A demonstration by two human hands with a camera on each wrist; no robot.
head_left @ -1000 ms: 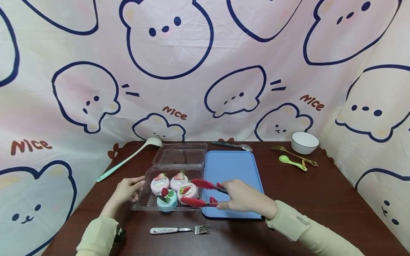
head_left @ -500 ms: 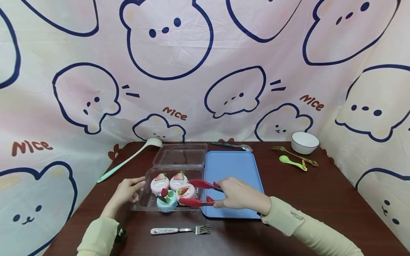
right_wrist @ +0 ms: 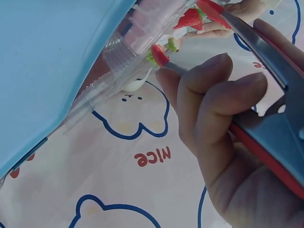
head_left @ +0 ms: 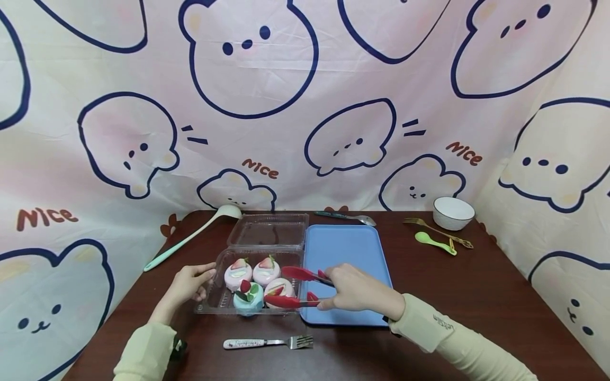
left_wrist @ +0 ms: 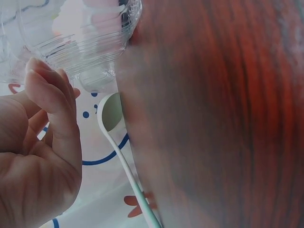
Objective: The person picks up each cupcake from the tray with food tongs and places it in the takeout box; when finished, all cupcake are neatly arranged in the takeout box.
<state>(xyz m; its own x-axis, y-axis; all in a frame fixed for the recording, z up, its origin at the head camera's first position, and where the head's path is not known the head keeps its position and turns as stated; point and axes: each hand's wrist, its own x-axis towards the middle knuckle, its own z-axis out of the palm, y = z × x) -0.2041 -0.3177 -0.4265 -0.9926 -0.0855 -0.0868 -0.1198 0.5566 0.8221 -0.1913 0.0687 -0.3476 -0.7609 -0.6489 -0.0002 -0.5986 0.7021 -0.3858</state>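
Note:
My right hand (head_left: 355, 288) grips red-tipped tongs (right_wrist: 270, 118). Their spread tips reach into a clear hinged plastic box (head_left: 221, 254), one on each side of the front right pink cake (head_left: 286, 288), partly hiding it. Beside that cake sits a blue cake (head_left: 249, 300) topped with a strawberry and leaves. Behind them stand two pink cakes, a left one (head_left: 237, 276) and a right one (head_left: 266, 272), each with a strawberry slice. My left hand (head_left: 187, 286) holds the box's left rim between thumb and fingers; in the left wrist view its fingertips lie at the plastic edge.
A blue tray (head_left: 343, 246) adjoins the box on the right. A fork (head_left: 267, 343) lies in front. Behind are a ladle (head_left: 200, 233) and a spoon (head_left: 345, 217). Farther right are a gold fork (head_left: 438, 230), a green spoon (head_left: 433, 241) and a white bowl (head_left: 454, 212).
My right hand and the tongs have shifted slightly left. The front right pink cake moved a little left, then settled lower and back right. My left hand has stayed at the box rim.

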